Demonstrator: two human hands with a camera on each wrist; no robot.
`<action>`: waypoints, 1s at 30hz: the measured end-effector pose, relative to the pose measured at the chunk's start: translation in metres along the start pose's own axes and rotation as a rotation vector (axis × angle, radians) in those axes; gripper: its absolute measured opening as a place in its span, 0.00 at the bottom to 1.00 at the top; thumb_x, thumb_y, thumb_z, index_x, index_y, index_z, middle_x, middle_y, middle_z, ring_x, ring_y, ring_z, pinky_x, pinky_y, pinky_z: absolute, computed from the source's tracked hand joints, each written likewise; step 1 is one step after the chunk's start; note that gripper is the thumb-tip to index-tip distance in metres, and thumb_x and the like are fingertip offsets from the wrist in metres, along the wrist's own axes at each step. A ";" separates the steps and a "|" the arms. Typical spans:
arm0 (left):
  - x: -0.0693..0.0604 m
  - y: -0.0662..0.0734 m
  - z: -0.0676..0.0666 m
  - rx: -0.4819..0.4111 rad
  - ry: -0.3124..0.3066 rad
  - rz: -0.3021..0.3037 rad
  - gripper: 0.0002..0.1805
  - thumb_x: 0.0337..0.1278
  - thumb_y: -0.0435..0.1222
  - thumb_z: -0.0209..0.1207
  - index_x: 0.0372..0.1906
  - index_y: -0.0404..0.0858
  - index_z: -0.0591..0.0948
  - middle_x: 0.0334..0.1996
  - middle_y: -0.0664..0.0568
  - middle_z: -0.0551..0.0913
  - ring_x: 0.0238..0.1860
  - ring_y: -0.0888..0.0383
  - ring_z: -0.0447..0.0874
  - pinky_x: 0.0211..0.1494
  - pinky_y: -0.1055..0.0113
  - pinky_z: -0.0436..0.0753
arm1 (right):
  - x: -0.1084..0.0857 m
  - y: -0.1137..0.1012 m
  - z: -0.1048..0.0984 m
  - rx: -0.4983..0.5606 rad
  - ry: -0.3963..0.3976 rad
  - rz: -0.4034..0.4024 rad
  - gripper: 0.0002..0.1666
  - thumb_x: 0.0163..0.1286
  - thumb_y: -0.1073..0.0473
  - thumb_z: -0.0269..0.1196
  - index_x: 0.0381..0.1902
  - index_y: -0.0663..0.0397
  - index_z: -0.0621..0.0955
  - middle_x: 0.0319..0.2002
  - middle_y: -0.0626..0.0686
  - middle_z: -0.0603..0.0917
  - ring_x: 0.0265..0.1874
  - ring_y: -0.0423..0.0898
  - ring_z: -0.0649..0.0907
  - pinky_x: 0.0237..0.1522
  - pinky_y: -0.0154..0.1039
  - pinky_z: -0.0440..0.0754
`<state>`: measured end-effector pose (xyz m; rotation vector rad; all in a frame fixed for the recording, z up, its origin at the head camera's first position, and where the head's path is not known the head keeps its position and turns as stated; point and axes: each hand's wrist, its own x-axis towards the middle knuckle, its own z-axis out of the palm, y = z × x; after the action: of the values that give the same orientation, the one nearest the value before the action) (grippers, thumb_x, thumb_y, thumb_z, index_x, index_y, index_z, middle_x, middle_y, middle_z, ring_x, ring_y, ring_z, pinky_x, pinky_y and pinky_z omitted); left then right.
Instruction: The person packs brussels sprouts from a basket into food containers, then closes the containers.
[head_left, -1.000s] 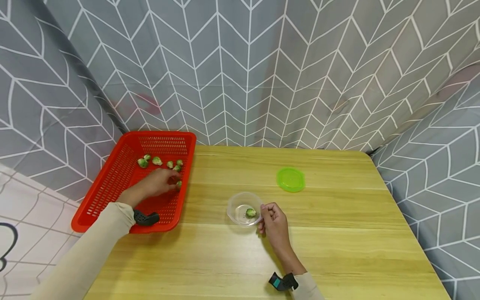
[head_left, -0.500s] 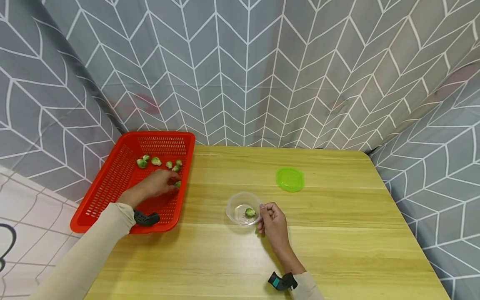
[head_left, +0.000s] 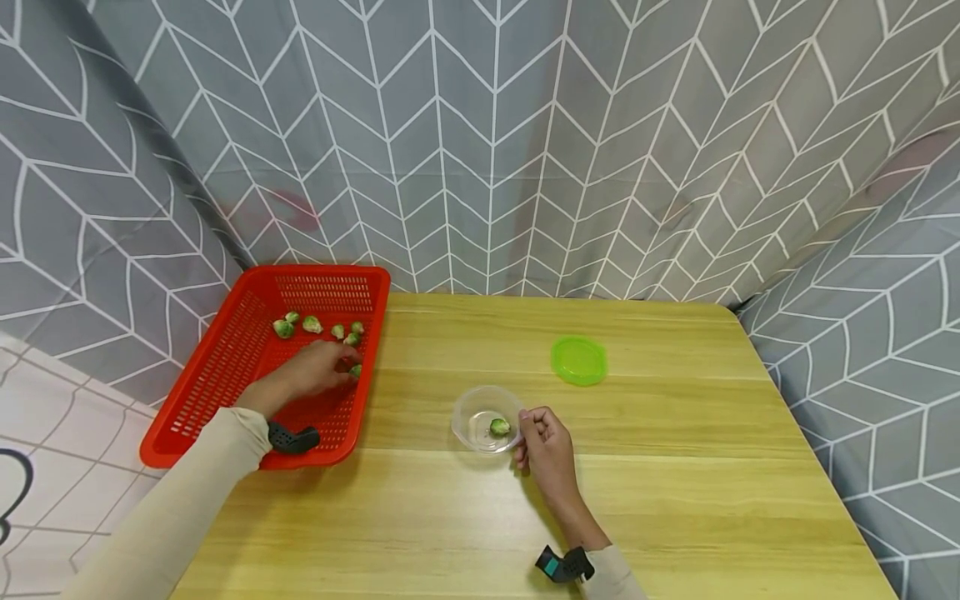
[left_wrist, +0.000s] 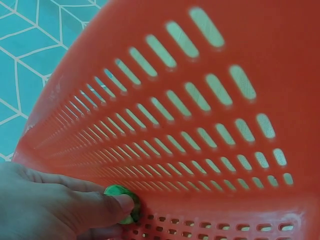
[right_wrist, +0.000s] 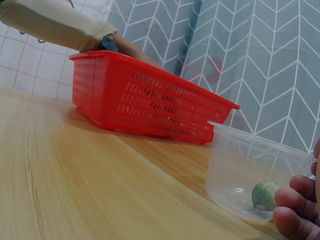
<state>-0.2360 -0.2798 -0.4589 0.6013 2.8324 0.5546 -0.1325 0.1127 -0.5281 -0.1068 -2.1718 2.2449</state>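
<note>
Inside the red basket (head_left: 360,417), my left hand (head_left: 318,367) pinches a Brussels sprout (left_wrist: 122,202) between thumb and fingers, close to the basket's right wall. Several other Brussels sprouts (head_left: 312,323) lie farther back in the basket. My right hand (head_left: 551,450) grips the right rim of a clear plastic container (head_left: 468,421), thumb on top. One Brussels sprout (head_left: 499,427) sits on the container's floor, also visible through its side in the right wrist view. The fingers (right_wrist: 295,205) of the right hand are partly cut off by that view's edge.
A green lid (head_left: 579,360) lies on the wooden table (head_left: 675,467), behind and right of the container. The basket stands at the table's left side. A grey patterned curtain (head_left: 480,150) hangs along the back and sides.
</note>
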 end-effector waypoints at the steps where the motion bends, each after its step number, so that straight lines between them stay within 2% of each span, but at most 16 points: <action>1: 0.000 0.000 0.000 0.001 0.000 0.001 0.15 0.58 0.31 0.67 0.51 0.32 0.85 0.46 0.41 0.87 0.43 0.50 0.84 0.49 0.50 0.83 | 0.000 0.000 0.000 0.002 0.000 0.001 0.21 0.77 0.51 0.60 0.38 0.68 0.76 0.20 0.65 0.79 0.11 0.46 0.77 0.12 0.37 0.78; 9: 0.000 0.000 0.001 0.000 0.003 0.000 0.15 0.58 0.31 0.68 0.50 0.33 0.85 0.46 0.42 0.87 0.44 0.49 0.84 0.49 0.51 0.83 | 0.000 -0.001 0.000 0.014 -0.016 0.020 0.19 0.78 0.56 0.59 0.40 0.71 0.76 0.22 0.71 0.78 0.12 0.50 0.78 0.12 0.38 0.78; 16: 0.000 0.001 -0.002 -0.050 0.009 0.009 0.14 0.58 0.29 0.67 0.49 0.31 0.85 0.42 0.42 0.88 0.43 0.47 0.87 0.46 0.52 0.86 | 0.001 -0.006 -0.001 -0.003 -0.034 0.043 0.17 0.79 0.61 0.56 0.41 0.77 0.75 0.24 0.77 0.77 0.12 0.53 0.78 0.13 0.40 0.79; 24: -0.001 0.002 -0.003 -0.073 0.016 -0.004 0.13 0.57 0.28 0.68 0.48 0.33 0.85 0.41 0.43 0.88 0.42 0.47 0.87 0.45 0.54 0.86 | 0.000 0.000 0.001 0.018 -0.008 0.018 0.19 0.77 0.54 0.60 0.39 0.70 0.76 0.21 0.68 0.78 0.11 0.46 0.77 0.12 0.37 0.77; 30: -0.003 0.001 -0.005 -0.072 0.012 -0.025 0.14 0.58 0.29 0.67 0.50 0.33 0.85 0.42 0.43 0.88 0.43 0.48 0.86 0.46 0.53 0.85 | 0.000 0.001 0.000 0.024 -0.011 -0.015 0.20 0.77 0.53 0.60 0.38 0.70 0.76 0.19 0.64 0.78 0.11 0.45 0.77 0.12 0.35 0.77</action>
<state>-0.2337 -0.2815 -0.4538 0.5503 2.8136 0.6547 -0.1326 0.1124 -0.5293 -0.0774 -2.1432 2.2683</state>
